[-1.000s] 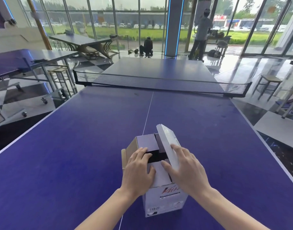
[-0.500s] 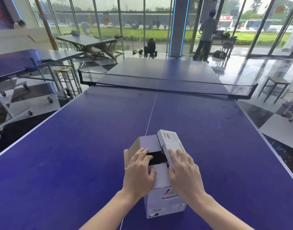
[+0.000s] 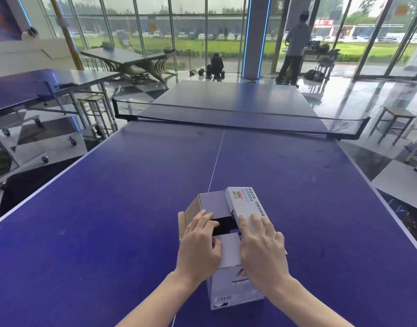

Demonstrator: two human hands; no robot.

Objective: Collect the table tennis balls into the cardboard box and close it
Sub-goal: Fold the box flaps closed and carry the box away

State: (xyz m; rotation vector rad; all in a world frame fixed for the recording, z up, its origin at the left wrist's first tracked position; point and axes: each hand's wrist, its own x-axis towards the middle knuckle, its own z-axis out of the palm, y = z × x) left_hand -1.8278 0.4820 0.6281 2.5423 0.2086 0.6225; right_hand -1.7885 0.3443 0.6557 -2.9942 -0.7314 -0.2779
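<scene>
Can't see inside the cardboard box (image 3: 237, 291), the gap between its flaps (image 3: 214, 204) is just black (left hand (image 3: 199, 249) and right hand (image 3: 261, 249) cover much of the top), and the flap print (image 3: 247, 197) is too tiny to read.

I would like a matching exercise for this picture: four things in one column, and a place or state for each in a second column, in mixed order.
1 left hand
2 right hand
3 net
4 cardboard box

a spans the table beyond the box
b fingers flat on the printed flap
c stands on the table, dark gap in its top
d fingers at the gap's left edge

Pairs: 1-d, 2-b, 3-a, 4-c
</scene>
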